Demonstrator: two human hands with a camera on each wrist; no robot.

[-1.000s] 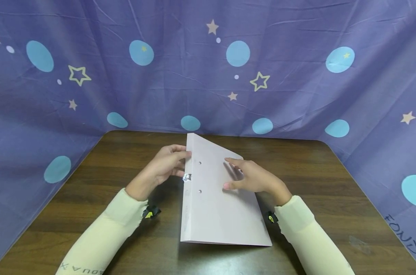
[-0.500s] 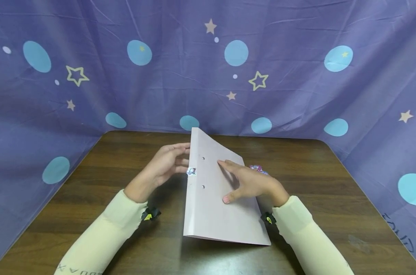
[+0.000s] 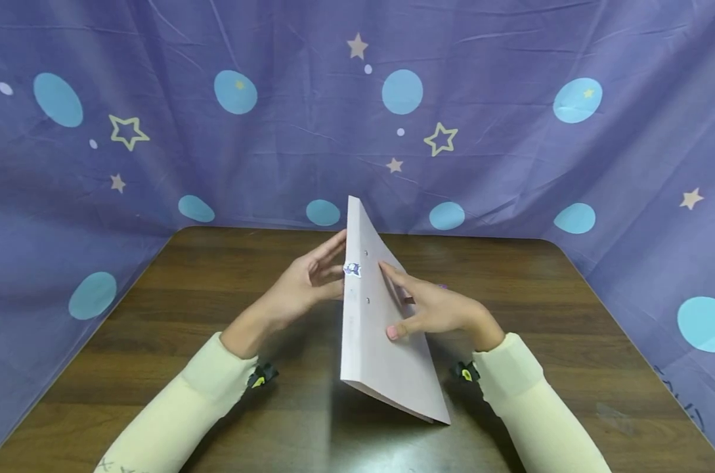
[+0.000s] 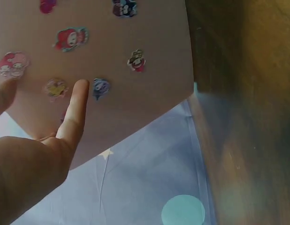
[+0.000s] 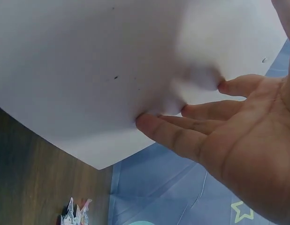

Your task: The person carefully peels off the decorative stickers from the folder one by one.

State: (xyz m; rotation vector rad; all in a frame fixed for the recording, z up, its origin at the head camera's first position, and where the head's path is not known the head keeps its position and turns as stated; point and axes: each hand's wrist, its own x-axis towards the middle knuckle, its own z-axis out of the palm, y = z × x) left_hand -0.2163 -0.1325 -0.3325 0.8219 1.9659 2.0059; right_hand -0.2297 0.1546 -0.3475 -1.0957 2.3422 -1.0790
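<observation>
A white file folder (image 3: 389, 368) stands tilted on the table, its spine raised on the left and its opening edge low on the right. My left hand (image 3: 298, 289) supports it from the spine side, fingers extended. In the left wrist view, that side of the folder bears several small cartoon stickers (image 4: 72, 39), and a fingertip lies close to a blue sticker (image 4: 101, 88). On the other, plain cover my right hand (image 3: 442, 309) rests spread fingertips, clearly seen in the right wrist view. One more sticker (image 3: 352, 269) wraps the spine.
The brown wooden table (image 3: 186, 341) extends around the folder. Some colourful, shiny pieces (image 5: 75, 215) lie on it beyond my right hand, mostly hidden in the head view. A purple curtain (image 3: 310, 131) with stars and blue spots hangs behind the table.
The folder's spine has risen and shifted right, so the folder stands steeper. My left hand has moved up and right with it, while my right hand stays against the cover.
</observation>
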